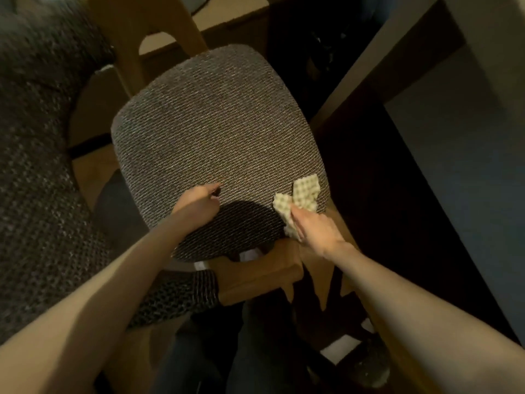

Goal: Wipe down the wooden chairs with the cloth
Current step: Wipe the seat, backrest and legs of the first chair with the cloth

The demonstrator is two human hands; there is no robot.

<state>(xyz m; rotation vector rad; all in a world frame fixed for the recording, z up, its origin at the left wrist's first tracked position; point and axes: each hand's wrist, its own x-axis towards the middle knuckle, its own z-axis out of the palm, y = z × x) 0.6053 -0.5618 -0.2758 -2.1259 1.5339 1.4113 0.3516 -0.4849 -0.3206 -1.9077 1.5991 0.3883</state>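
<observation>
A wooden chair with a grey woven seat cushion [216, 132] stands right below me, its wooden back rail [255, 277] nearest to me. My right hand [315, 228] grips a cream waffle-textured cloth [301, 197] at the cushion's near right corner. The cloth's free end lies on the cushion. My left hand [196, 204] hovers over the near part of the cushion, its fingers curled into a loose fist that holds nothing.
A second chair with the same grey fabric [37, 155] fills the left side. A wooden chair frame [147, 27] stands beyond the cushion. A dark table [426, 38] runs along the right, with dark floor beneath it.
</observation>
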